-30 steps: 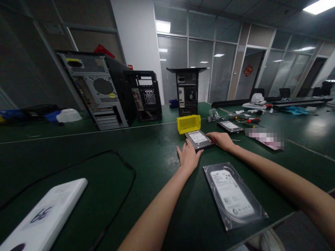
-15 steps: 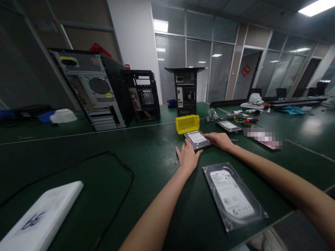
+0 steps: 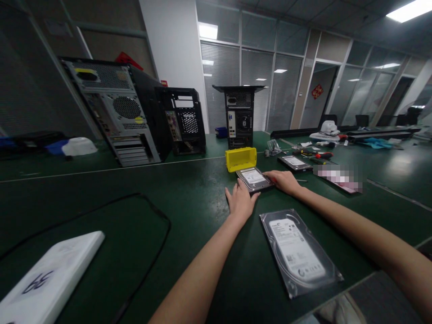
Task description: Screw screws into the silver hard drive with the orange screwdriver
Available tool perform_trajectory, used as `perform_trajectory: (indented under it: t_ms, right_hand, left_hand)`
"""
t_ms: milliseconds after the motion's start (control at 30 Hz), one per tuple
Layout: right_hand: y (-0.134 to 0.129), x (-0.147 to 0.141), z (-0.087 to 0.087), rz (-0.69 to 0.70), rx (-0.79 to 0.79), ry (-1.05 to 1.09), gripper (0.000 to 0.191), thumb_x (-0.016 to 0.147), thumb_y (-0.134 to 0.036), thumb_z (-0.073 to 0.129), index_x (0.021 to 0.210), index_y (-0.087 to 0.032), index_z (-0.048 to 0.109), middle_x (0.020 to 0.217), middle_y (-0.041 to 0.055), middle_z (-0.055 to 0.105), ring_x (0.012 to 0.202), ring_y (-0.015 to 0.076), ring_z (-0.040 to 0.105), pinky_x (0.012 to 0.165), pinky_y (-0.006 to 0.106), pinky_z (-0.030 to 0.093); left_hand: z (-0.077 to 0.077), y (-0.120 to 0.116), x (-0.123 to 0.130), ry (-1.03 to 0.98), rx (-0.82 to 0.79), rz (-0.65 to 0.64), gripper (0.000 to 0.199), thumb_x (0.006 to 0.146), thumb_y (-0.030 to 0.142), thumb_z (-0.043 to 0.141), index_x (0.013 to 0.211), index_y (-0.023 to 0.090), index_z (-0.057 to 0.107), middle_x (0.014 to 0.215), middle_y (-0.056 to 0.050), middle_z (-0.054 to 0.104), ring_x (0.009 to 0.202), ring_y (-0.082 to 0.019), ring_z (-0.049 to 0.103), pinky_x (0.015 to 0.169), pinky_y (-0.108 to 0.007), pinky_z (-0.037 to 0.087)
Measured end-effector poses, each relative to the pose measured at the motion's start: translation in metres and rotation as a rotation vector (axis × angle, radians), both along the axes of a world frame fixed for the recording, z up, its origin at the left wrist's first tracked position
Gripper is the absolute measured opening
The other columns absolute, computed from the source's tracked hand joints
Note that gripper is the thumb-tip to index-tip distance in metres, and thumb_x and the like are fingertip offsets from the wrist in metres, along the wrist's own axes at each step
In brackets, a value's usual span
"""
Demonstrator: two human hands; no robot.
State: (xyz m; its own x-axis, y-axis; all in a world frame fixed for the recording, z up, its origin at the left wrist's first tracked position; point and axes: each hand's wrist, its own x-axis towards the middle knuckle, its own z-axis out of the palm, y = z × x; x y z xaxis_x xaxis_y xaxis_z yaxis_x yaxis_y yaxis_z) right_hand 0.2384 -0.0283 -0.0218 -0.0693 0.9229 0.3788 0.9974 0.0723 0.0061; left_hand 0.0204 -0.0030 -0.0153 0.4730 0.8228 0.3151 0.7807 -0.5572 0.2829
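Observation:
A hard drive [image 3: 254,176] with a white label lies flat on the green table, close in front of a yellow plastic box [image 3: 240,159]. My left hand [image 3: 240,198] has its fingers spread, with the fingertips touching the drive's near left edge. At the drive's right side, my right hand [image 3: 283,181] has its fingers drawn together. A small red patch shows under those fingers, but what they hold is hidden. Just right of that hand is a thin rod [image 3: 302,181]. Nearer to me, between my forearms, lies a larger-looking hard drive [image 3: 299,252] in a clear bag.
Another hard drive [image 3: 294,163] and screwdrivers [image 3: 322,155] lie to the right, near a blurred pink object [image 3: 339,179]. Computer cases [image 3: 148,117] stand at the back. On the left are a black cable [image 3: 158,211] and a white box [image 3: 54,274] with a handwritten number.
The whole view has shifted slightly. Both hands stay at the hard drive with no clear change in their hold.

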Motion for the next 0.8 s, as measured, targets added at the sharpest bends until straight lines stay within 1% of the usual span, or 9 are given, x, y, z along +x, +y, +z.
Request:
perform_trajectory:
  t_ms: [100,200,267,367,433,533,700,800]
  right_hand:
    - [-0.0004,-0.0001,0.0003,-0.002,-0.007,-0.005,0.045,0.09,-0.018,0.047,0.135,-0.025,0.053,0.131,0.0039,0.061,0.116,0.0198,0.06,0.092,0.028,0.047]
    - [-0.0002,0.0002,-0.0004,-0.005,-0.009,-0.02,0.046,0.09,-0.018,0.047,0.135,-0.026,0.053,0.132,0.003,0.061,0.115,0.02,0.061,0.089,0.028,0.048]
    - [0.0002,0.0004,-0.0011,-0.008,-0.001,-0.026,0.047,0.091,-0.02,0.046,0.137,-0.026,0.051,0.132,0.0031,0.061,0.113,0.0205,0.062,0.087,0.028,0.049]
    - [0.0008,0.0005,-0.0016,-0.037,0.003,-0.031,0.05,0.092,-0.023,0.045,0.141,-0.023,0.046,0.133,0.0057,0.06,0.112,0.0217,0.063,0.087,0.03,0.05]
    - [0.0013,0.0007,-0.0018,-0.054,-0.01,-0.032,0.049,0.091,-0.023,0.046,0.14,-0.023,0.047,0.132,0.0064,0.061,0.112,0.022,0.063,0.088,0.03,0.05]
    - [0.002,0.0014,-0.0025,-0.045,-0.015,-0.021,0.048,0.089,-0.02,0.048,0.137,-0.025,0.051,0.13,0.0048,0.063,0.113,0.0213,0.063,0.089,0.03,0.05]
    - [0.002,0.0027,-0.0032,-0.024,0.001,0.017,0.046,0.089,-0.02,0.047,0.135,-0.026,0.052,0.132,0.0032,0.061,0.116,0.0202,0.061,0.093,0.03,0.048]
    - [0.0005,0.0019,-0.0022,-0.022,0.005,0.019,0.047,0.09,-0.021,0.047,0.136,-0.025,0.05,0.132,0.0036,0.061,0.116,0.0212,0.061,0.092,0.03,0.048]
  left_hand:
    - [0.0001,0.0001,0.0001,0.0,0.003,-0.001,0.075,0.089,0.046,0.054,0.145,0.004,0.028,0.143,-0.025,0.045,0.135,-0.031,0.042,0.115,-0.055,0.021]
    - [-0.0001,0.0001,0.0003,0.001,0.005,-0.003,0.074,0.09,0.047,0.052,0.145,0.004,0.028,0.144,-0.025,0.045,0.134,-0.031,0.042,0.114,-0.055,0.021]
    - [-0.0004,-0.0001,0.0003,0.001,0.007,-0.004,0.074,0.09,0.048,0.051,0.145,0.003,0.028,0.143,-0.025,0.045,0.135,-0.031,0.042,0.114,-0.055,0.021]
    - [-0.0006,-0.0007,0.0002,-0.003,0.016,-0.003,0.074,0.091,0.047,0.051,0.144,0.002,0.028,0.143,-0.026,0.046,0.135,-0.031,0.042,0.115,-0.055,0.021]
    - [-0.0003,-0.0013,-0.0001,-0.006,0.016,-0.002,0.073,0.09,0.047,0.052,0.144,0.003,0.029,0.143,-0.025,0.046,0.135,-0.031,0.042,0.115,-0.054,0.021]
    - [0.0006,-0.002,-0.0006,-0.005,0.011,-0.001,0.073,0.09,0.046,0.053,0.145,0.005,0.03,0.143,-0.025,0.046,0.135,-0.031,0.042,0.115,-0.054,0.021]
    - [0.0016,-0.0019,-0.0002,-0.005,0.002,-0.003,0.074,0.09,0.047,0.052,0.145,0.004,0.029,0.143,-0.025,0.046,0.135,-0.031,0.042,0.115,-0.055,0.021]
    - [0.0015,-0.0016,0.0004,-0.006,0.004,0.001,0.074,0.09,0.047,0.052,0.145,0.004,0.029,0.142,-0.025,0.047,0.134,-0.031,0.042,0.115,-0.055,0.021]
